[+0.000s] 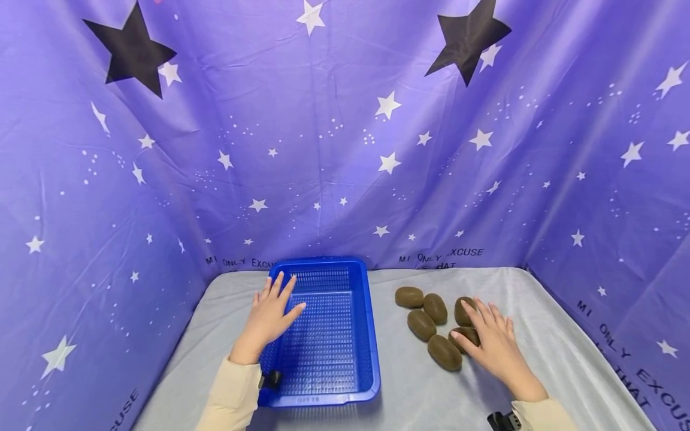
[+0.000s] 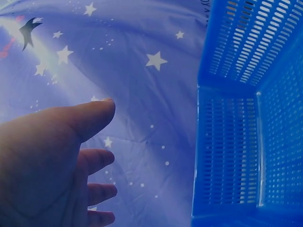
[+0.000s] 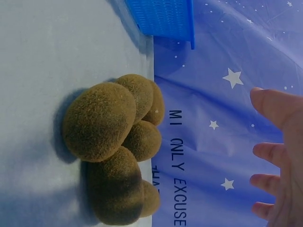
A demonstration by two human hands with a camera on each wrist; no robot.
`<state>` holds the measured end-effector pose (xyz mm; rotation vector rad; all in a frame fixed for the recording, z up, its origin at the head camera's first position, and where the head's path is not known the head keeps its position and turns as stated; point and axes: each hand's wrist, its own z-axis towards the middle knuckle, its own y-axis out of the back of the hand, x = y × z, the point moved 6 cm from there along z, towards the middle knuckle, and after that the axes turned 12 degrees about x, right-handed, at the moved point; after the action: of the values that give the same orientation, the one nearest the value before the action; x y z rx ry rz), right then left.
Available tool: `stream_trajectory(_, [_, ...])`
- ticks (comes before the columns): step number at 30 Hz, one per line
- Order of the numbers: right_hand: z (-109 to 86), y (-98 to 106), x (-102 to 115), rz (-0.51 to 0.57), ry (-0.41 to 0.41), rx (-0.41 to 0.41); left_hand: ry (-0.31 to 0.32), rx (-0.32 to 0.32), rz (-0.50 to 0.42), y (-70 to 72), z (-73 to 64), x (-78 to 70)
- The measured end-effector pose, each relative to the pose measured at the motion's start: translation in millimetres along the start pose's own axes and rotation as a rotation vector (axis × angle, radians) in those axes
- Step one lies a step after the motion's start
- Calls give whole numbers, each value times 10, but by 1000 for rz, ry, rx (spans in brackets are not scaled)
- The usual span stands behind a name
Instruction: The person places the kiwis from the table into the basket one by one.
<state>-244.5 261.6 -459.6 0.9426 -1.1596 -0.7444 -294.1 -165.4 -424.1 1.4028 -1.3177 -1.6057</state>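
Observation:
Several brown, fuzzy kiwis [image 1: 421,324] lie in a loose group on the cloth, right of a blue plastic basket [image 1: 372,353]. My right hand [image 1: 495,344] hovers over the group's right side with fingers spread, partly covering two kiwis in the head view. In the right wrist view, that hand [image 3: 284,156] is apart from the kiwis [image 3: 99,123], holding nothing. Over the basket's left rim, my left hand [image 1: 268,320] has its fingers spread and nothing in them. The left wrist view puts this hand [image 2: 47,161] beside the basket's slotted wall [image 2: 227,151].
A pale grey cloth [image 1: 399,389] covers the table. Purple star-printed curtains [image 1: 323,149] stand close behind it and on both sides. The basket's mesh floor [image 1: 323,341] is bare. Black wrist cameras show below the left hand [image 1: 274,379] and the right hand [image 1: 501,421].

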Motion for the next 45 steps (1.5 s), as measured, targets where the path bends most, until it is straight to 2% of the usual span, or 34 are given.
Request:
stream_trajectory(7, [-16,-20,-44,1,12,8,15,-47,-2,98,-76,148])
stream_trajectory(18, [-58,-90,-133,-7,7,4,63,-36,-51,133,-196,446])
stream_trajectory(22, [-67,-115,-156,-6,10,-1,57,-36,-60,134,-225,547])
stream_trajectory(27, [-64,-160,-201,2,9,6,61,-8,-100,110,-257,687])
stream_trajectory(36, [-86,-258,-349,1,7,-3,37,-1,-122,86,-254,885])
stream_trajectory(45, [-86,-350,-454,-1,-6,-8,-5,4,-222,2,-262,1093])
